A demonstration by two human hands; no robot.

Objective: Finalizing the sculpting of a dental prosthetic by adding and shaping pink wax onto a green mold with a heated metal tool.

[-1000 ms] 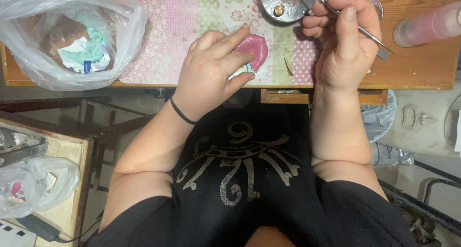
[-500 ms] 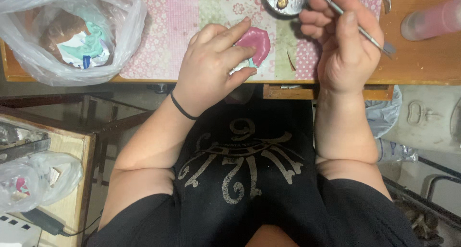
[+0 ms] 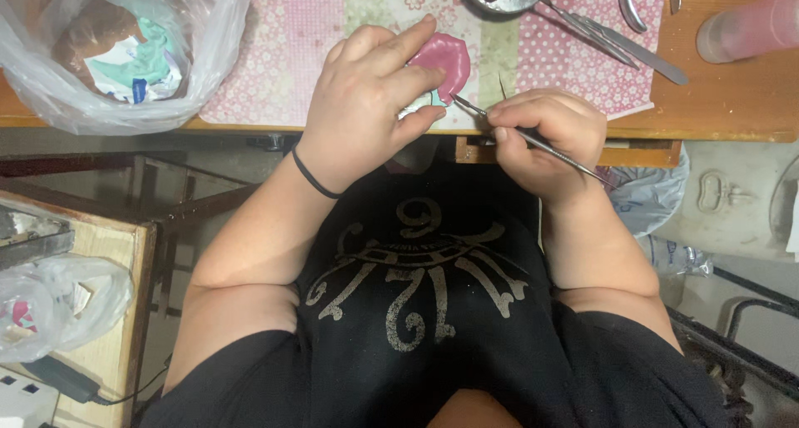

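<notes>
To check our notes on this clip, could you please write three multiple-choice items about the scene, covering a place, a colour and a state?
1. Where does the clear plastic bag lie?
A. at the table's left end
B. on the floor
C. on the person's lap

2. What colour is the soft moulded piece under the left hand?
A. green
B. pink
C. white

3. What is the right hand doing?
A. lying open and flat
B. gripping a thin metal pointed tool
C. holding a bottle

Answers:
1 A, the bag sits on the wooden table at far left.
2 B, the piece shows pink between the fingers.
3 B, the fingers are closed round the tool, its tip at the pink piece.
</notes>
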